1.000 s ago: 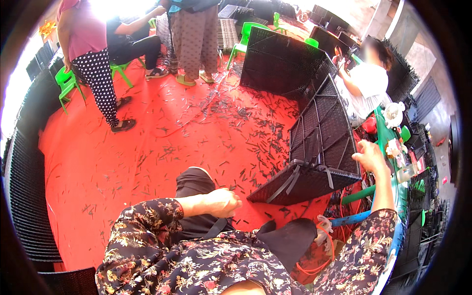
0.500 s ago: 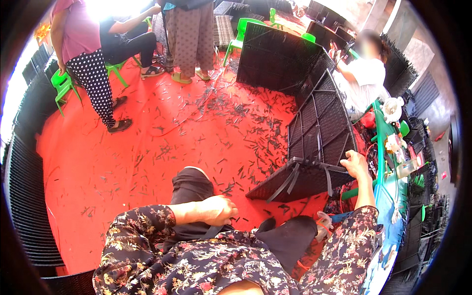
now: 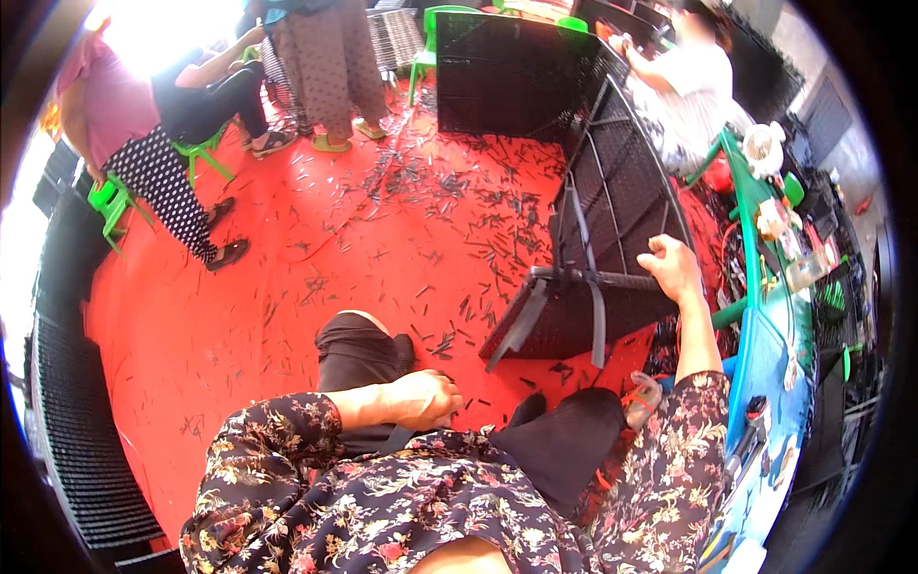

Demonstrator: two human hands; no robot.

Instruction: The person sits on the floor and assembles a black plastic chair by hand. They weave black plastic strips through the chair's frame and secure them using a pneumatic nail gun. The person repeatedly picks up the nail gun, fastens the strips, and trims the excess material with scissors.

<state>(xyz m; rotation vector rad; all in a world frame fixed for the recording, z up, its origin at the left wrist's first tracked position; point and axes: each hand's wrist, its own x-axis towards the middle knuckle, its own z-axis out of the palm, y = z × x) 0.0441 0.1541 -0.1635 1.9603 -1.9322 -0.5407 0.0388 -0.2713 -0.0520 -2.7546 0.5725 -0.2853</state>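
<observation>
R hand (image 3: 672,269) grips frame (image 3: 612,239) edge.

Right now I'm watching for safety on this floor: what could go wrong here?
The black woven frame is tilted, with only the right hand on its edge; it might tip. Dark cut strips litter the red floor and could cause slips for the people standing nearby.

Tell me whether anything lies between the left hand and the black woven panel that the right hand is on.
Yes. The left hand rests on the lap; the person's raised knee and scrap-strewn red floor separate it from the black woven panel, which the right hand touches.
</observation>
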